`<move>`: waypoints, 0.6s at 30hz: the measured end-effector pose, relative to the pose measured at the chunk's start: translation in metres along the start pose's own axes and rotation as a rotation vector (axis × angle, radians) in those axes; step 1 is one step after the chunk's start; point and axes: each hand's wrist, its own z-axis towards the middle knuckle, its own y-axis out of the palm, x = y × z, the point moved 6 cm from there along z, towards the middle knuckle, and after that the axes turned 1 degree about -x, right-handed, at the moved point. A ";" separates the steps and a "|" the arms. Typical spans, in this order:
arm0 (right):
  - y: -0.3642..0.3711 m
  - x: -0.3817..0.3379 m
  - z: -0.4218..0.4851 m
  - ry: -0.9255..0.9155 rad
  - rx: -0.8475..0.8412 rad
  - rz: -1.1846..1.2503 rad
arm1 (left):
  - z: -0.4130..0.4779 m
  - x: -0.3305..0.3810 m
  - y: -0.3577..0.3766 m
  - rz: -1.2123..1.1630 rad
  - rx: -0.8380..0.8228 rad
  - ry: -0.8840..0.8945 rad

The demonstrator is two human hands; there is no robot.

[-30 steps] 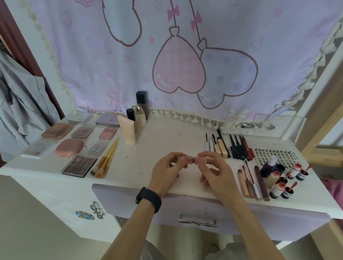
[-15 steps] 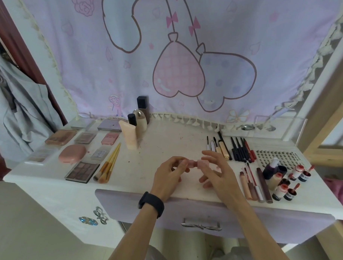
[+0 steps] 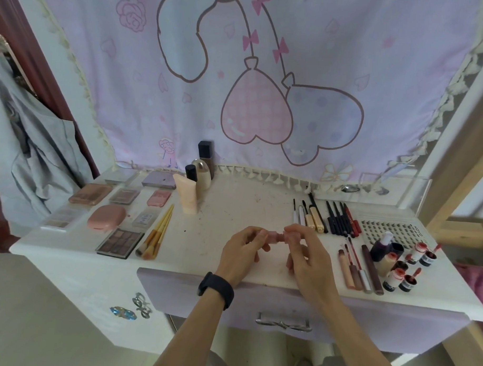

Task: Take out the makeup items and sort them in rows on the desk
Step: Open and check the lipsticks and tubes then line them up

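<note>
Together, the left hand (image 3: 242, 250) and right hand (image 3: 307, 253) pinch a small pink item (image 3: 278, 236) above the surface (image 3: 234, 210), right of the brushes (image 3: 155, 237).

On the desk (image 3: 234, 204), palettes (image 3: 119, 243) and brushes (image 3: 156, 236) lie toward the left edge, bottles (image 3: 201, 173) stand at the back edge, pencils (image 3: 335, 219) lie right of centre, and small pots (image 3: 412, 268) sit near the front right corner.
</note>
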 end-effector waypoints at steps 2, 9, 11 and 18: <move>0.002 0.000 0.002 0.021 -0.017 -0.033 | 0.000 0.002 -0.002 -0.036 -0.018 -0.010; -0.007 -0.023 0.022 0.133 -0.128 -0.107 | -0.012 0.038 -0.007 0.202 -0.038 0.179; -0.009 -0.031 0.028 0.141 -0.141 -0.073 | -0.014 0.054 -0.010 0.313 0.005 0.285; -0.021 -0.095 0.035 -0.153 -0.207 -0.418 | -0.014 0.070 -0.016 -0.070 -0.083 0.061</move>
